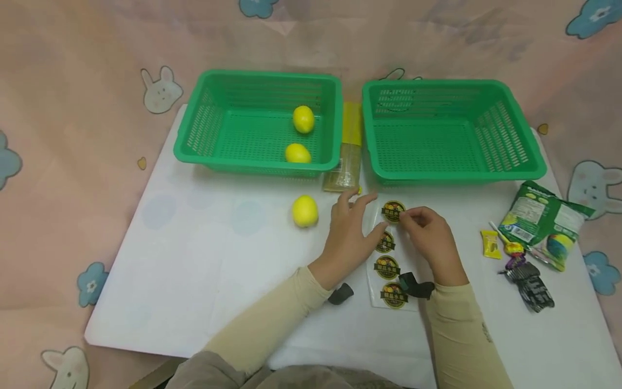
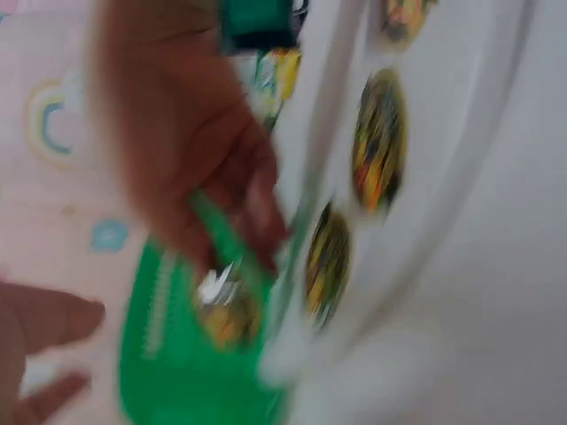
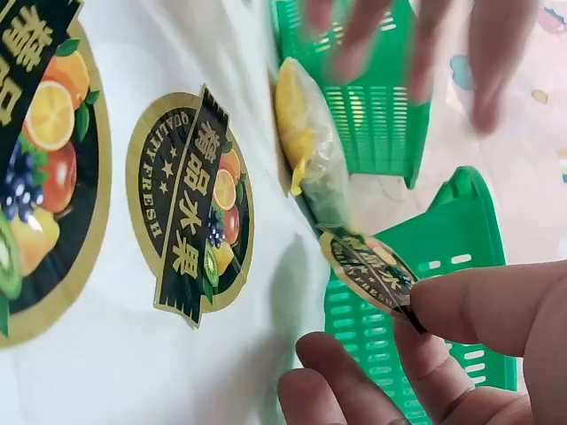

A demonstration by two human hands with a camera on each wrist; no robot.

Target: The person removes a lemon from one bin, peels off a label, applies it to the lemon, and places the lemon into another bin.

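Observation:
My right hand (image 1: 432,237) pinches a round black-and-gold fruit sticker (image 3: 368,270) by its edge between thumb and fingertip. In the right wrist view the sticker is lifted off the white surface. Below it lies a white sticker sheet (image 1: 375,283) with several like stickers; one sticker (image 3: 190,204) shows sharply in the right wrist view. My left hand (image 1: 347,237) hovers at the sheet's left side with spread fingers and holds nothing. A lemon (image 1: 305,211) sits on the table to its left. The left wrist view is blurred.
Two lemons lie in the left green basket (image 1: 257,166); another green basket (image 1: 454,176) stands to its right. A yellow-topped clear packet (image 1: 347,162) lies between them. At right are a green snack bag (image 1: 544,224), a yellow candy (image 1: 491,244), a lollipop (image 1: 514,249) and a dark wrapper (image 1: 532,286).

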